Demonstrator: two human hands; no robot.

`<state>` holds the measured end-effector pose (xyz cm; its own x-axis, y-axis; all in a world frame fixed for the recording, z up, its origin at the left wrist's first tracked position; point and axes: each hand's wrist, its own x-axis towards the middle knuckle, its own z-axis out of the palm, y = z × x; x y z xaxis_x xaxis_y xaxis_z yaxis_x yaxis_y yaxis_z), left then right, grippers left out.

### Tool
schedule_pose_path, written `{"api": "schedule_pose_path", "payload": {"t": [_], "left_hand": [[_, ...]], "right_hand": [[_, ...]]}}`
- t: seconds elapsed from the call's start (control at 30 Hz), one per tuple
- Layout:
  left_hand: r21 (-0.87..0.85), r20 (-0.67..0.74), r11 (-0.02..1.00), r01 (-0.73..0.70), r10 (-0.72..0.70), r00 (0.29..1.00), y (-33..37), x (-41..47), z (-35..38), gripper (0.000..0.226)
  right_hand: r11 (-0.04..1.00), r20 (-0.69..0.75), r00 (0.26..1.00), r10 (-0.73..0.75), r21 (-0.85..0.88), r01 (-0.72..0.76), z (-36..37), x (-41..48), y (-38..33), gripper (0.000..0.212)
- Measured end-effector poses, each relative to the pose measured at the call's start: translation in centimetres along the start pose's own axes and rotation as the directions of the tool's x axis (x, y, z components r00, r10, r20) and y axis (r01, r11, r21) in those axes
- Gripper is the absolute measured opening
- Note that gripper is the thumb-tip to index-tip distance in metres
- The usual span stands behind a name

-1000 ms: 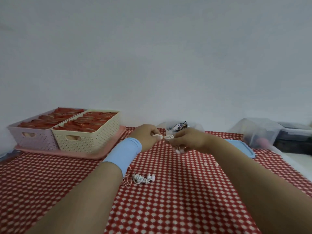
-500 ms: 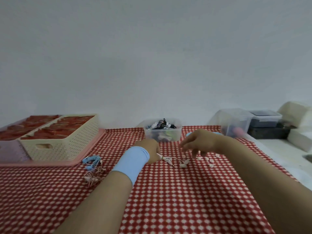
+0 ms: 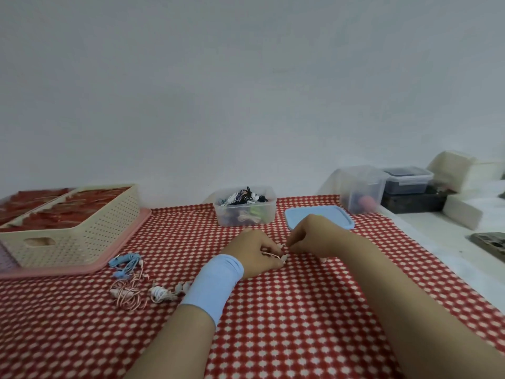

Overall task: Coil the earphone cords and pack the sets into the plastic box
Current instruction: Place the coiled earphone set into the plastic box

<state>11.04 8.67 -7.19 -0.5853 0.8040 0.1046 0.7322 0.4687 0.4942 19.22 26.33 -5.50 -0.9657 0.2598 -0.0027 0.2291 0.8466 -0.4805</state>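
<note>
My left hand [image 3: 254,250], with a blue band on its wrist, grips a white earphone cord [image 3: 273,255] low over the red checked cloth. My right hand [image 3: 314,236] pinches the same cord from the right; the two hands nearly touch. Behind them stands the clear plastic box [image 3: 246,212], open, with several coiled earphone sets inside. Its blue lid [image 3: 319,216] lies flat to the right of it. Loose sets lie left of my forearm: a blue one [image 3: 124,262], a pink one [image 3: 128,292] and a white one [image 3: 162,294].
Two perforated baskets with red contents sit on a pink tray [image 3: 120,255] at the far left. At the back right stand a clear container [image 3: 360,187], a dark lidded box [image 3: 407,181] and white blocks [image 3: 461,209] on a white counter.
The camera has tilted down a little and swung right. My hands have come together again on the white cord, after the right hand had drawn away half a second ago.
</note>
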Motion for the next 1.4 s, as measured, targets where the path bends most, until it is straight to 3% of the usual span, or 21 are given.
{"api": "schedule_pose_path", "payload": {"t": [0.3, 0.43, 0.57, 0.7, 0.83, 0.93, 1.07, 1.17, 1.4], "left_hand": [[0.037, -0.046, 0.999, 0.012, -0.01, 0.999, -0.1, 0.4, 1.2, 0.016], [-0.227, -0.168, 0.974, -0.013, -0.026, 0.985, -0.1, 0.0, 0.9, 0.005], [-0.463, -0.265, 0.885, -0.045, -0.09, 0.96, -0.6, -0.6, 0.3, 0.009], [-0.487, -0.304, 0.868, -0.097, -0.065, 0.95, -0.8, -0.8, 0.3, 0.008], [-0.479, -0.279, 0.876, -0.059, -0.088, 0.956, -1.2, -0.8, 0.4, 0.016], [-0.483, -0.274, 0.874, -0.057, -0.088, 0.958, -1.3, -0.8, 0.5, 0.01], [-0.486, -0.314, 0.87, -0.082, -0.087, 0.945, -1.1, -0.8, 0.5, 0.02], [-0.569, -0.335, 0.813, -0.125, -0.09, 0.938, -0.7, -0.9, 0.5, 0.023], [-0.649, -0.335, 0.748, -0.14, -0.115, 0.935, -0.1, -1.2, 0.5, 0.013]], "right_hand": [[0.994, -0.052, 0.999, -0.005, -0.11, 0.0, 0.7, 0.0, 0.4, 0.017], [1.0, -0.172, 0.985, -0.017, 0.012, 0.019, 0.9, -0.4, 0.6, 0.011], [0.944, -0.289, 0.957, 0.022, 0.322, 0.076, 1.1, -0.7, 0.1, 0.004], [0.771, -0.23, 0.972, 0.044, 0.627, 0.113, 1.2, -1.8, -0.8, 0.01], [0.652, -0.146, 0.988, 0.047, 0.754, 0.081, 1.0, -2.1, -1.0, 0.021], [0.563, -0.103, 0.994, 0.026, 0.823, 0.071, 1.0, -1.9, -0.7, 0.02], [0.535, -0.052, 0.999, -0.015, 0.843, 0.052, 1.0, -2.0, -0.8, 0.019], [0.518, -0.029, 0.999, -0.019, 0.855, 0.035, 0.9, -2.1, -1.0, 0.018], [0.497, -0.007, 0.998, -0.07, 0.867, 0.041, 1.3, -2.1, -1.2, 0.016]]}}
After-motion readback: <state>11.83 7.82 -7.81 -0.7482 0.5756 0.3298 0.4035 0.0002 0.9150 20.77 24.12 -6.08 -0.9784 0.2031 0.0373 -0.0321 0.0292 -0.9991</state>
